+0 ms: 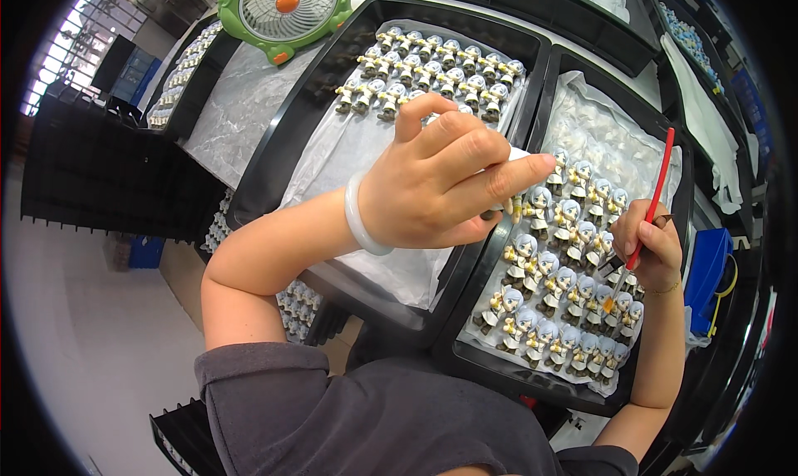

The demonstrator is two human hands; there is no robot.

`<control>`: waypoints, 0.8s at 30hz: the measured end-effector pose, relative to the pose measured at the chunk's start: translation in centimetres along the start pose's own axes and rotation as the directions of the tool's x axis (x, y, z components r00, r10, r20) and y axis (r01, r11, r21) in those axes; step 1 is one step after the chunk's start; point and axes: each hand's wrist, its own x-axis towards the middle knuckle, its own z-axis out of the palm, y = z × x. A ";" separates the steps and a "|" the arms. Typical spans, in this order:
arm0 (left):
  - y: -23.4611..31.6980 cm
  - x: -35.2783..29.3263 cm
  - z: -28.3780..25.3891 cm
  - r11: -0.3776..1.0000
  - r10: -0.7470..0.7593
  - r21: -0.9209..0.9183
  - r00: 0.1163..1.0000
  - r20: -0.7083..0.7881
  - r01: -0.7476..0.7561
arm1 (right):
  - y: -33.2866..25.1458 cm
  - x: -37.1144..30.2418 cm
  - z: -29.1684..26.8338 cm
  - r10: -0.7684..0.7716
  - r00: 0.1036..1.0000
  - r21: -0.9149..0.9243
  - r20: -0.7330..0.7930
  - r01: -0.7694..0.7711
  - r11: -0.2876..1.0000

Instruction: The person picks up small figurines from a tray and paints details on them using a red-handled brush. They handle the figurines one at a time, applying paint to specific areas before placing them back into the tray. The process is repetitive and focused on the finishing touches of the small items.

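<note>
My left hand [440,181], with a pale bangle on the wrist, is raised over the gap between two black trays and pinches a small figurine [509,203], mostly hidden by the fingers. My right hand [652,243] grips a thin red paintbrush [654,195], its handle pointing up and away. Below it, the right tray [549,77] holds rows of small grey-haired figurines [553,289] standing on clear plastic. The left tray [274,160] carries more of the same figurines [432,73] in rows at its far end.
A green desk fan [287,10] stands at the far left of the bench. More black trays [179,85] with figurines lie to the left and behind. Stacked black crates [100,177] sit at the left, a blue bin [711,268] at the right.
</note>
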 end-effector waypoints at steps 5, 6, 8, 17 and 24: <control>0.0 0.0 -0.2 1.000 -0.003 0.001 1.000 -0.001 0.003 | 0.0 0.0 0.1 0.002 1.000 0.013 0.002 -0.002 1.000; 0.0 0.0 -0.3 0.997 -0.038 -0.062 0.999 0.023 0.039 | 0.0 0.0 0.1 0.001 1.000 0.015 0.004 -0.001 1.000; -0.1 0.2 -0.5 0.976 -0.100 -0.188 0.992 0.076 0.113 | 0.1 0.0 0.1 -0.003 1.000 0.019 -0.003 0.004 1.000; -0.5 0.0 -0.6 0.421 -0.329 -0.688 0.806 0.492 0.591 | 0.1 0.1 0.1 -0.016 1.000 0.019 0.005 0.016 1.000; -0.6 -0.1 -0.8 0.527 -0.324 -0.647 0.834 0.447 0.552 | 0.2 0.1 0.1 -0.004 1.000 0.024 -0.008 0.004 1.000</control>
